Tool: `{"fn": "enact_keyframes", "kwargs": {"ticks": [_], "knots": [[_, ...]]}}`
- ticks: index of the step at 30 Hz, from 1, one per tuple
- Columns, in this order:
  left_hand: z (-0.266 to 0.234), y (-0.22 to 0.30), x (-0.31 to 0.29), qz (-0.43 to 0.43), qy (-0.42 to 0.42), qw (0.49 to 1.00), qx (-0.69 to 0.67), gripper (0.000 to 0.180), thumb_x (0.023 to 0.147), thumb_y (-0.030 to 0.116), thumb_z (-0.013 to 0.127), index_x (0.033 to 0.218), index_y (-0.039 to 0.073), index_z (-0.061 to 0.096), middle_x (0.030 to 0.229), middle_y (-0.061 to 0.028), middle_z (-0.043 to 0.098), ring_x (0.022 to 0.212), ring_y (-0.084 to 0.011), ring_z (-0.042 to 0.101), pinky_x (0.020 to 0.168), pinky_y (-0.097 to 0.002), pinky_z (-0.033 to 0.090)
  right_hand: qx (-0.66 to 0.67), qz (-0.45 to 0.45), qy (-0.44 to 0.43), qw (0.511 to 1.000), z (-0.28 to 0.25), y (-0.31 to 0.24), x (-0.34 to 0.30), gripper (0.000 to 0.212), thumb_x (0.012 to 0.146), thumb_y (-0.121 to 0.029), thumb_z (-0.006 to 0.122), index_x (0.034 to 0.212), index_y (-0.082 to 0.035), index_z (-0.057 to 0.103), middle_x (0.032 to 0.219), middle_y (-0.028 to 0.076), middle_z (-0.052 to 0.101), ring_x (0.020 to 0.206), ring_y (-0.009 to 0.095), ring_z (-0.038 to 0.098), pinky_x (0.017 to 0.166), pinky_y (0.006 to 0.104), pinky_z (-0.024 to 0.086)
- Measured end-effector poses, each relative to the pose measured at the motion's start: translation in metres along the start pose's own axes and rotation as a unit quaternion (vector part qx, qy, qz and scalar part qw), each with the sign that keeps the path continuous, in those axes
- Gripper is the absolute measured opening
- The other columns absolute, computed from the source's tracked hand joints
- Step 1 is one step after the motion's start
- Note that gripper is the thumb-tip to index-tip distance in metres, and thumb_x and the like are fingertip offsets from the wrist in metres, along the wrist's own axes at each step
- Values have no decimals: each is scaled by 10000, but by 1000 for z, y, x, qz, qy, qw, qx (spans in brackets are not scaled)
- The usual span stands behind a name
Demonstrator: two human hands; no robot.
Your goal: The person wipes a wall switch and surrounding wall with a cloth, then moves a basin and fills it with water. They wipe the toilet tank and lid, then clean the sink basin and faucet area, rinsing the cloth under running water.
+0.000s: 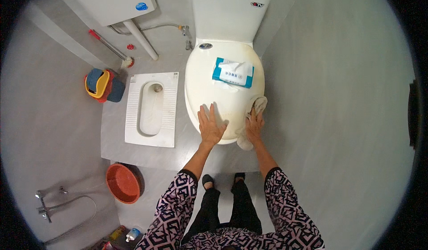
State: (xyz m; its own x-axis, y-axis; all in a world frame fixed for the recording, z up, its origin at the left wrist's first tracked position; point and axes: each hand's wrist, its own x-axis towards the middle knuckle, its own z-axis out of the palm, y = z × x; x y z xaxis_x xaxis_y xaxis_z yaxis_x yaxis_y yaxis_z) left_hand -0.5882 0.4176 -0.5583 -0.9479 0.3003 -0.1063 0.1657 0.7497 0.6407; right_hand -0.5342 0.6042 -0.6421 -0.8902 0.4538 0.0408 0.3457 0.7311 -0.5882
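A white toilet with its lid [200,78] down stands in front of me. At the right edge of the lid, my right hand [254,127] presses on a pale, crumpled cloth [259,104], whose lower end hangs over the lid's front rim. Over the lid's left front part, my left hand [211,127] has its fingers spread and holds nothing; whether it rests on the surface I cannot tell. Farther back on the lid lies a blue and white pack of tissues [232,73], with a tissue sticking out of its top.
Left of the toilet, a squat toilet [152,109] is set in the raised grey floor. Beyond it are a small bin [105,85] and a toilet brush [111,48] by the wall. An orange-red basin [123,183] sits lower left, near a wall shower tap [43,207].
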Motion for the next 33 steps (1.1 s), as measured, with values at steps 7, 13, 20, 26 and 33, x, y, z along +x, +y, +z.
{"fn": "enact_keyframes", "kwargs": {"ticks": [7,13,20,26,33], "knots": [[1,28,7,-102,-138,982,80,1325,560,627,754,1444,96,-77,1429,-348,-144,1311,-529,-155,981,-706,8,33,3,44,998,-27,-7,45,606,871,-228,468,1438,-164,265,1434,226,222,1296,363,259,1053,485,157],[7,39,11,-115,-149,973,133,1421,518,650,771,1424,75,-161,1397,-364,-224,1278,-527,-251,956,-718,-58,33,-88,24,995,-40,20,129,611,855,-196,489,1429,-171,282,1382,234,300,1233,376,345,1005,496,243],[-46,55,-26,-94,-155,974,138,1447,474,698,757,1435,82,-132,1404,-357,-216,1279,-541,-231,951,-726,-39,84,-10,18,996,-109,-34,149,575,889,-249,473,1414,-118,279,1300,281,376,1134,427,428,948,486,343],[-42,41,-31,-72,-119,979,152,1463,441,732,738,1441,75,-104,1407,-367,-193,1288,-552,-191,934,-737,-23,314,143,23,938,-102,-52,101,575,910,-253,402,1417,-42,236,1306,290,381,1154,426,422,979,465,334],[-34,35,-25,-77,-132,980,131,1316,572,692,693,1451,94,-82,1421,-343,-199,1293,-516,-235,957,-707,-66,214,162,56,962,-67,-55,26,635,878,-183,505,1416,-8,216,1394,277,289,1252,412,334,1048,450,266]]}}
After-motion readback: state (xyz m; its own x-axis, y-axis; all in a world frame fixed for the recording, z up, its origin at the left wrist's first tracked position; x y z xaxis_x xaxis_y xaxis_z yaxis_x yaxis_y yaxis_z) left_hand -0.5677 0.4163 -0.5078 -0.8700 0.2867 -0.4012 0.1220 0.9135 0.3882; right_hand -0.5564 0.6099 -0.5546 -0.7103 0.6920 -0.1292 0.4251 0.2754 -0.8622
